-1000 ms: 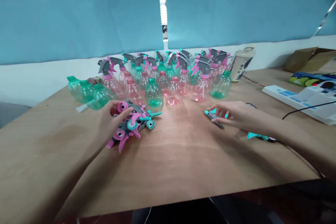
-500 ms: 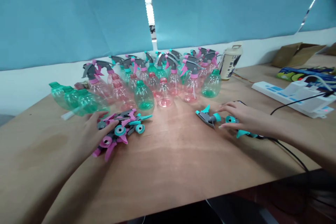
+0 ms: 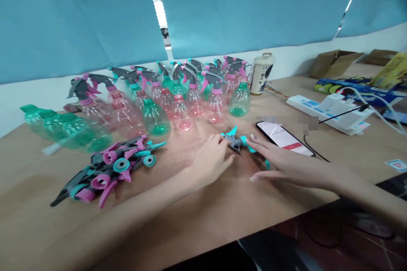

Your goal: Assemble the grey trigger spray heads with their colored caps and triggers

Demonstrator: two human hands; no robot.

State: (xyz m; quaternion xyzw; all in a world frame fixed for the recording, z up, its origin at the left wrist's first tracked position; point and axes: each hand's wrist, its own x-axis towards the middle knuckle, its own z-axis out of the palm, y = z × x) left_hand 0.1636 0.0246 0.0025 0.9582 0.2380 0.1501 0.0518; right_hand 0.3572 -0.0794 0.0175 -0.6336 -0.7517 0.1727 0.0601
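My left hand [image 3: 211, 161] reaches across to a grey and teal spray head [image 3: 235, 142] on the table; its fingers are bent at the near side of that head, with the thumb apart. Beside it, my right hand [image 3: 280, 161] stretches its fingers over more teal spray-head parts, which it partly hides. Its thumb stands away from the fingers. To the left lies a pile of grey, pink and teal spray heads [image 3: 121, 164]. Behind stand pink and green bottles, such as an open green bottle [image 3: 155, 118] and a pink bottle [image 3: 217, 108] with its spray head on.
A phone [image 3: 282, 137] lies just behind my right hand. Farther right are a white power strip [image 3: 330, 114] with cables and a cardboard box [image 3: 333, 63]. A printed cup [image 3: 261, 74] stands at the back. Green bottles [image 3: 65, 129] lean at the left.
My left hand has left the pile of spray heads and moved right to the grey and teal one. My right hand has uncovered the phone. The view has turned right.
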